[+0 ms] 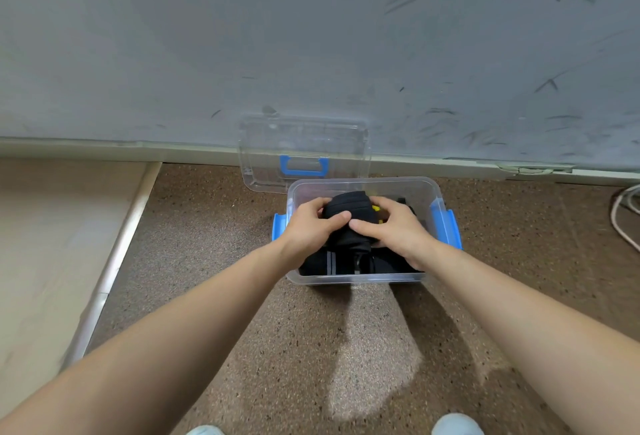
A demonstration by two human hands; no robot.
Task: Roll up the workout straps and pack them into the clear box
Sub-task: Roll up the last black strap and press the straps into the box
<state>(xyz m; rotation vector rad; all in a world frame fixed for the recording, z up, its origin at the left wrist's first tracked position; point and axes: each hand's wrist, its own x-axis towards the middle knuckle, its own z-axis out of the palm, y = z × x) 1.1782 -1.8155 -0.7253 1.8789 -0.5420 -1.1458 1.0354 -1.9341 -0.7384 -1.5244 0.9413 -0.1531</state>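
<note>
Your left hand (308, 227) and right hand (394, 230) both grip the rolled strap (349, 208), one on each flank. Fingers curl over its far side and the thumbs almost meet on top. The roll sits dead centre between the hands, so neither is nearer.

It's over the middle of the clear box (356, 279), inside the rim line. I can't tell if it's resting on anything yet.

The roll's long axis looks to run away from you, across the box's short side. The box itself lies left-right on the floor (242, 296).

Packed straps (332, 261) already fill the strip along the near wall, right under your wrists. The free room looks to be on the far side, by the yellow part (375, 209).

My read: push down and slightly away, not toward you. Keep both thumbs on or the roll likely springs open.

The lid (304, 144) leans on the wall behind, out of the way
</note>
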